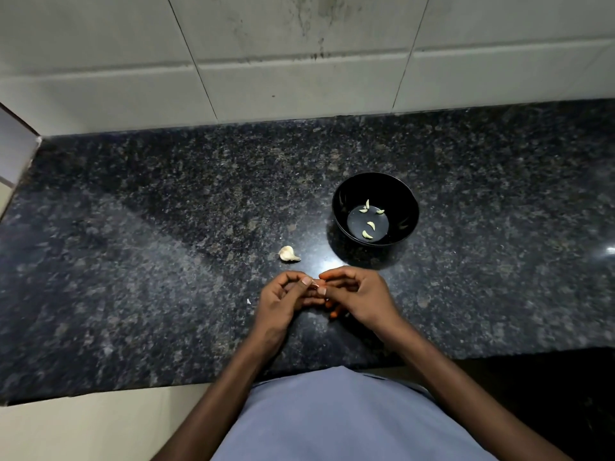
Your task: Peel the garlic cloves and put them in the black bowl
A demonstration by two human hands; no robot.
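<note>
A black bowl stands on the dark granite counter, right of centre, with several peeled garlic cloves lying in its bottom. A pale unpeeled piece of garlic lies on the counter to the bowl's lower left. In front of it, my left hand and my right hand meet fingertip to fingertip, both pinching one small garlic clove between them. The clove is mostly hidden by my fingers.
A tiny white scrap of garlic skin lies left of my left hand. A tiled wall backs the counter. The counter's front edge runs just before my body, and its left end stops at a wall corner.
</note>
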